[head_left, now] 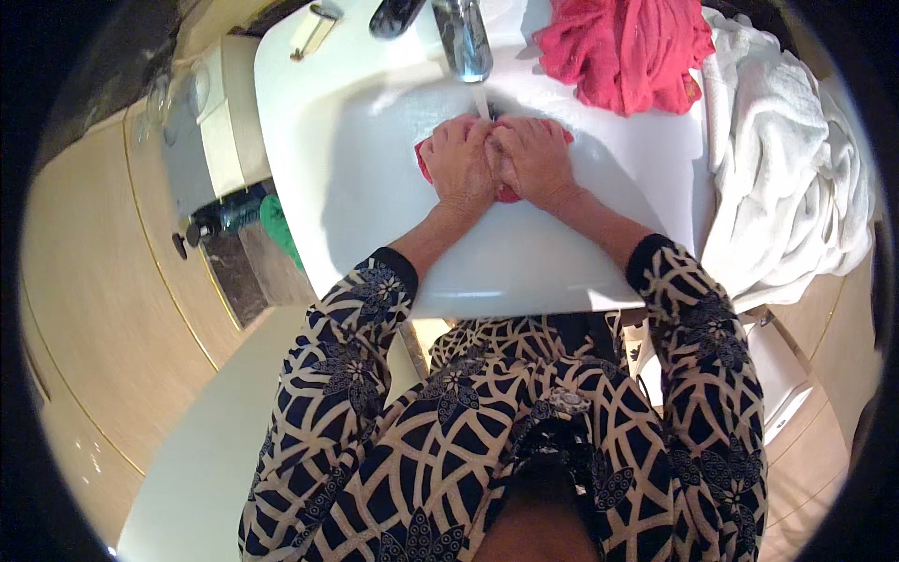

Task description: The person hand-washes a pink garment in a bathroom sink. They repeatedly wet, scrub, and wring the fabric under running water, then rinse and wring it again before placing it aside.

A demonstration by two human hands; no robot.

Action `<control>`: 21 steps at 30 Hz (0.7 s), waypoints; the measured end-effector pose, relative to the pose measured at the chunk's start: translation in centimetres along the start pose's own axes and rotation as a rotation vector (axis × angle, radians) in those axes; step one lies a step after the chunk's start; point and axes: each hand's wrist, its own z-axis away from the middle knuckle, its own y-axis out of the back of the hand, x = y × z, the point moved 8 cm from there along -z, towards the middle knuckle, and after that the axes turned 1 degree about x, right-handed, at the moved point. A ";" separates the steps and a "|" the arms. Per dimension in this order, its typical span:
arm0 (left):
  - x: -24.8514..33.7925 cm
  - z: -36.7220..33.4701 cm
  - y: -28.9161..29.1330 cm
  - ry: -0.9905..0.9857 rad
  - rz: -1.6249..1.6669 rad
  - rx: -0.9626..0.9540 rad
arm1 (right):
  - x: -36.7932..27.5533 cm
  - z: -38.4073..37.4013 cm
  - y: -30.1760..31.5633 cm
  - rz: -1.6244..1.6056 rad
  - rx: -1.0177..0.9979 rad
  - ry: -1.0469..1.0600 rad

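Observation:
My left hand [461,161] and my right hand [534,159] meet side by side in the white sink [375,201], under the tap [463,47]. A thin stream of water [481,100] falls from the spout just behind my fingers. Both hands are closed over a red cloth [508,194]; only bits of it show at the outer edges and between my palms, so its shape is hidden. A larger bunched red cloth [627,51] lies on the sink's back right corner.
A white towel [777,159] hangs over the right side. At the back left lies a small pale object [316,31] near a dark item [396,17]. Left of the sink stand a pale box [230,112], a dark bottle [225,217] and something green [278,229].

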 end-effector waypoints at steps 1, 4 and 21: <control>-0.5 -0.7 -0.7 -0.016 -0.018 -0.014 | 0.6 -0.6 -0.8 -0.011 0.002 -0.032; -1.4 -3.9 -1.4 0.168 -0.096 -0.217 | 2.1 -3.0 -1.7 0.097 -0.166 -0.146; -11.0 -2.2 0.4 0.867 0.705 -0.064 | 5.2 -2.0 2.8 -0.154 -0.354 -0.385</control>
